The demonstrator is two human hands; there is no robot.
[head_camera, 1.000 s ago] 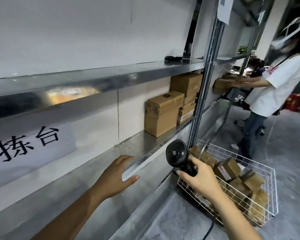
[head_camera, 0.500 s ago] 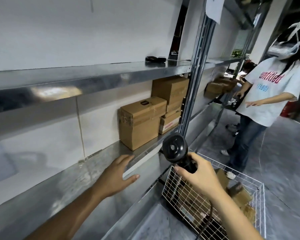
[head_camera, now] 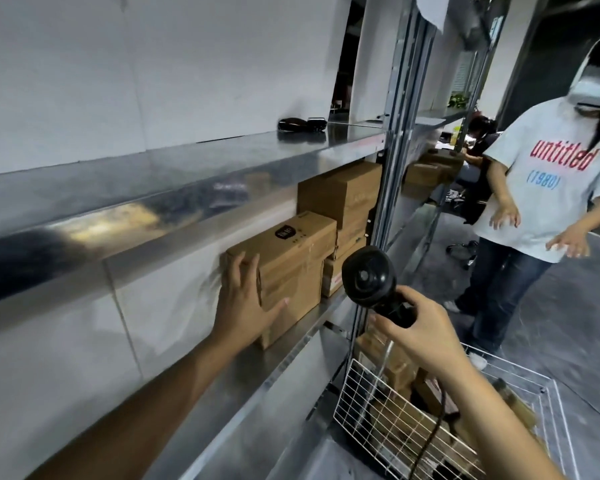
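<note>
At centre frame, the left hand (head_camera: pixel 244 306) lays spread fingers on a brown cardboard box (head_camera: pixel 293 268) on the steel shelf (head_camera: pixel 229 384) while the right hand (head_camera: pixel 426 339) grips a black handheld scanner (head_camera: pixel 369 279); dragged one-handed, the box could slip off the edge.

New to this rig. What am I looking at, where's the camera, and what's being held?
There is no machine here: a person works with two bare hands. The single picture comes from a wide-angle camera worn on their head, looking forward and down. The left hand lies against the near end of a cardboard box, fingers fairly straight. The box stands on a metal shelf, and behind it stand more boxes. The right hand grips the handle of a black handheld scanner. Below, on the right, a wire basket holds packages. Another person, wearing a headset, stands at the right.
</note>
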